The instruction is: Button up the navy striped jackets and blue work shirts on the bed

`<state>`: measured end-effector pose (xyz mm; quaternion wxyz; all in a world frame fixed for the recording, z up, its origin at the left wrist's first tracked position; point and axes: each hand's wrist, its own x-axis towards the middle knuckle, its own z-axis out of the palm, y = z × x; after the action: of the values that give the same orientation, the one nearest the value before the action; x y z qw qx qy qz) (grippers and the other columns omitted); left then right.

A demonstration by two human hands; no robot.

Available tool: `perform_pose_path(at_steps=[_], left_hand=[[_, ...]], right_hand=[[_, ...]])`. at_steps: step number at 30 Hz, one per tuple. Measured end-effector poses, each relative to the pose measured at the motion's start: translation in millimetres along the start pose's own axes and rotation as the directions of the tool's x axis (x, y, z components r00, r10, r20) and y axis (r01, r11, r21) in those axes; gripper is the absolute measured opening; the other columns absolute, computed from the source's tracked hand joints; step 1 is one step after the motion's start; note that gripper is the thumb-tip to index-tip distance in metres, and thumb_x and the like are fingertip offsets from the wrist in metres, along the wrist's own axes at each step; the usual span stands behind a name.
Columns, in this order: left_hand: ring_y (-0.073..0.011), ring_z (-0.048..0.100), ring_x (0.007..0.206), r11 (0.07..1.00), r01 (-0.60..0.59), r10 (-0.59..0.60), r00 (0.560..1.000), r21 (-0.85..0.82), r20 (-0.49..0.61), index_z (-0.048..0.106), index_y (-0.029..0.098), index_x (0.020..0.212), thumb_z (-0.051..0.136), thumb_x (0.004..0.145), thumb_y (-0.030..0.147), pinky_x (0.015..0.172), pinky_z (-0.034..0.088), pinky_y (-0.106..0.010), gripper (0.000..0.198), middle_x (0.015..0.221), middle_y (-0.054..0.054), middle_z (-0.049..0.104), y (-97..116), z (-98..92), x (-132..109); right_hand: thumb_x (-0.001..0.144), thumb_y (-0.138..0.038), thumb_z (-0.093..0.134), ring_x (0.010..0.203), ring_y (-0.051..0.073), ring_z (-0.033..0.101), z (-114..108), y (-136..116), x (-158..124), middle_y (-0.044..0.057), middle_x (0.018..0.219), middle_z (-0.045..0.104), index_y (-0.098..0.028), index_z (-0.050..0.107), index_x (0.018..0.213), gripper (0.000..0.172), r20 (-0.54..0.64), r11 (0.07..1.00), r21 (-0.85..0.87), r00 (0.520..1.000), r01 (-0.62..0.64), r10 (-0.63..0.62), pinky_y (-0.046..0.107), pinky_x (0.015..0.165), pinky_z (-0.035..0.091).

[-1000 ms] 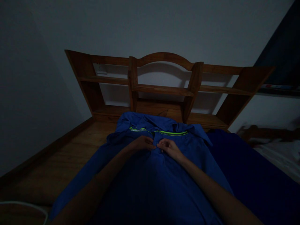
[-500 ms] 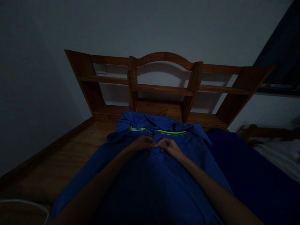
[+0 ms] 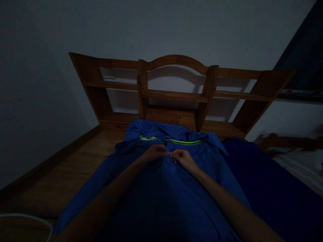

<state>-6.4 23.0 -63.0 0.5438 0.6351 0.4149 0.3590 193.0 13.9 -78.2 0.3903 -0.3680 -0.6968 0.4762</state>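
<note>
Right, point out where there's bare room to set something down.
Bare wood shows between the wall and the blue garment, beyond the white cable. The lower right shelf of the headboard looks free. Crowded: the garment's middle, under left hand and right hand.

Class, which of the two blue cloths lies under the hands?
The lighter garment with green trim; the darker cloth, to its right, shows no trim.

The scene is dim; nearer than the fingers (image 3: 158, 148), the blue cloth (image 3: 171, 188) sinks into shadow, while beyond them wide-angle distortion splays the wooden shelf (image 3: 174, 95) outward.
</note>
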Motion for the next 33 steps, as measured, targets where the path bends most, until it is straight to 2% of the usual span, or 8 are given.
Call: perform_pose_path(at_steps=[5, 9, 15, 21, 25, 29, 33], left_hand=[[-0.0193, 0.062, 0.078, 0.998, 0.052, -0.054, 0.995, -0.025, -0.089, 0.066, 0.011, 0.081, 0.079, 0.054, 0.037, 0.072, 0.046, -0.028, 0.04, 0.08, -0.005, 0.068, -5, 0.1, 3], [-0.0206, 0.064, 0.077, 0.992, 0.11, -0.117, 0.987, -0.067, -0.107, 0.067, 0.011, 0.082, 0.081, 0.051, 0.036, 0.073, 0.047, -0.031, 0.042, 0.08, -0.006, 0.069, -1, 1.3, 1], [-0.0206, 0.064, 0.076, 0.993, 0.085, -0.094, 0.989, -0.078, -0.118, 0.067, 0.012, 0.082, 0.081, 0.05, 0.033, 0.073, 0.048, -0.031, 0.041, 0.081, -0.006, 0.07, 1, 1.3, 2], [-0.0197, 0.064, 0.077, 0.998, 0.034, -0.039, 0.994, -0.052, -0.1, 0.066, 0.011, 0.082, 0.08, 0.051, 0.032, 0.073, 0.047, -0.03, 0.04, 0.081, -0.006, 0.069, -8, -2.8, 5], [-0.0191, 0.064, 0.079, 0.998, 0.035, -0.036, 0.999, -0.045, -0.022, 0.065, 0.011, 0.083, 0.079, 0.052, 0.03, 0.074, 0.047, -0.029, 0.039, 0.083, -0.006, 0.069, -9, -7.5, 4], [-0.0178, 0.063, 0.075, 0.997, 0.071, -0.072, 0.997, -0.017, -0.025, 0.064, 0.012, 0.081, 0.079, 0.05, 0.03, 0.069, 0.046, -0.027, 0.039, 0.08, -0.005, 0.068, -7, -6.8, 2], [-0.0129, 0.058, 0.061, 0.994, 0.076, -0.071, 0.996, 0.083, -0.057, 0.06, 0.013, 0.072, 0.076, 0.053, 0.03, 0.057, 0.041, -0.022, 0.03, 0.064, 0.0, 0.063, -11, -6.0, 3]], right_hand=[[0.078, -0.041, 0.06, 0.05, 0.009, 0.051, 1, 3, 2, -0.001, 0.059, 0.056, -0.014, 0.063, 0.077, 0.027, -0.003, 1.0, 0.007, 1.0, -0.011, 0.011, 0.019, 0.05, 0.037], [0.077, -0.037, 0.06, 0.052, 0.009, 0.051, 1, 5, 2, -0.001, 0.062, 0.058, -0.013, 0.065, 0.081, 0.024, -0.004, 1.0, -0.004, 1.0, -0.015, 0.015, 0.019, 0.051, 0.039], [0.075, -0.035, 0.063, 0.057, 0.009, 0.052, 1, 5, 0, 0.0, 0.066, 0.059, -0.014, 0.065, 0.082, 0.022, 0.011, 1.0, -0.017, 1.0, -0.01, 0.01, 0.019, 0.053, 0.041], [0.075, -0.036, 0.064, 0.057, 0.009, 0.053, 1, 2, 0, 0.002, 0.069, 0.062, -0.014, 0.067, 0.084, 0.025, 0.015, 0.999, -0.047, 1.0, -0.018, 0.019, 0.019, 0.053, 0.041], [0.074, -0.036, 0.065, 0.054, 0.009, 0.051, 2, 1, 0, 0.001, 0.065, 0.06, -0.013, 0.067, 0.083, 0.025, 0.01, 0.998, -0.05, 1.0, -0.023, 0.024, 0.019, 0.051, 0.038], [0.074, -0.037, 0.066, 0.053, 0.009, 0.051, 2, 3, 2, 0.0, 0.064, 0.06, -0.013, 0.067, 0.083, 0.025, 0.009, 0.998, -0.054, 1.0, -0.023, 0.023, 0.019, 0.05, 0.038], [0.074, -0.037, 0.065, 0.053, 0.009, 0.051, 3, 5, 2, 0.0, 0.064, 0.06, -0.014, 0.067, 0.083, 0.026, 0.012, 0.998, -0.061, 1.0, -0.014, 0.014, 0.019, 0.05, 0.038]])
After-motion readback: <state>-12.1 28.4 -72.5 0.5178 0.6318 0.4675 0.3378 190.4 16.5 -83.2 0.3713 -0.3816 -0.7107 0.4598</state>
